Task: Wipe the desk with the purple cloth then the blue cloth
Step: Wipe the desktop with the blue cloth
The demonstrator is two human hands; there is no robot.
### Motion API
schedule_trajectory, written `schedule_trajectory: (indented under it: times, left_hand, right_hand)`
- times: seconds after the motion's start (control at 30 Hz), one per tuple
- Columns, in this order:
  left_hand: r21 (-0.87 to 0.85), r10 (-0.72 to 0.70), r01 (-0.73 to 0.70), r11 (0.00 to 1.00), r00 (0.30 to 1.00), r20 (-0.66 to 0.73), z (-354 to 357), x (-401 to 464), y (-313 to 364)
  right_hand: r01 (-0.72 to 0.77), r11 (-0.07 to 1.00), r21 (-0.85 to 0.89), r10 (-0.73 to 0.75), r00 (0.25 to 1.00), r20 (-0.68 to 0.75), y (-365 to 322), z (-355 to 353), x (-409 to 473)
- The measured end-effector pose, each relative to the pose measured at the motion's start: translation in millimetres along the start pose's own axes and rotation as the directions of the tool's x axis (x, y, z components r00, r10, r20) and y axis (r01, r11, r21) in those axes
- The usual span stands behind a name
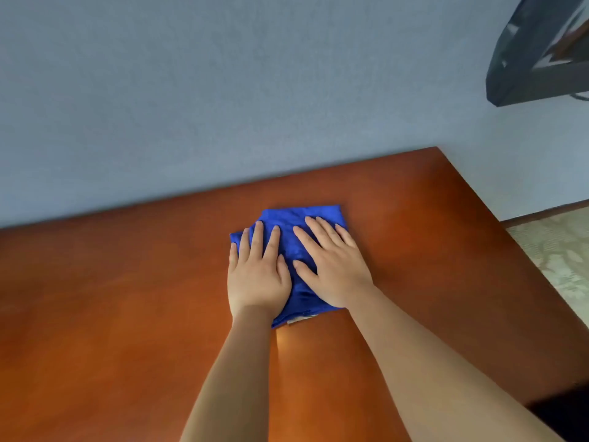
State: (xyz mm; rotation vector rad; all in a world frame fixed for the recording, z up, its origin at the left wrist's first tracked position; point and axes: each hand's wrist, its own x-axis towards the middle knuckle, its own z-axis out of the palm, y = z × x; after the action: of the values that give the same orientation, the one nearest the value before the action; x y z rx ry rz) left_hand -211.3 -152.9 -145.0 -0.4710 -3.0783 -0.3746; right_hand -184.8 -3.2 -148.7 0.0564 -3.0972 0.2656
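Glossy reddish-brown wooden table (127, 314) is filling the view nearest me, and my two bare forearms are reaching out across it. I am pressing my left hand (258, 272) and my right hand (331, 266) flat, side by side, onto the folded bright blue microfibre cloth (296, 224), fingers straight and spread, so my weight is bearing down evenly and the cloth is not bunching. It is lying near the middle of the table, toward the far edge. I judge I am wiping with the second cloth; no purple cloth is showing. Beyond, a grey-blue textured wall (223, 90) is rising.
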Motion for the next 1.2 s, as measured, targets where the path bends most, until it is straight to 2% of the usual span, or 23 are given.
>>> schedule_trajectory:
  times: [0.33,0.7,0.9,1.2]
  left_hand:
    - [-0.003,-0.034,0.034,0.999,0.999,-0.016,3.4,104.6,-17.8]
    - [-0.009,0.007,-0.007,1.000,1.000,-0.026,4.1,138.4,-24.2]
    - [-0.003,0.056,-0.056,0.998,0.998,-0.013,4.8,118.7,-27.3]
    - [0.006,0.022,-0.023,1.000,0.998,0.050,-4.4,10.7,-12.6]
  right_hand:
    - [0.045,0.999,-0.017,-0.045,0.999,0.008,19.6,-3.1,108.6]
    - [0.006,0.999,-0.051,-0.005,0.999,0.033,24.6,-3.5,134.9]
    - [-0.056,0.997,-0.045,0.058,0.998,0.039,15.2,1.2,107.5]
    - [-0.009,1.000,-0.028,0.011,0.997,0.077,-8.2,-1.5,9.2]
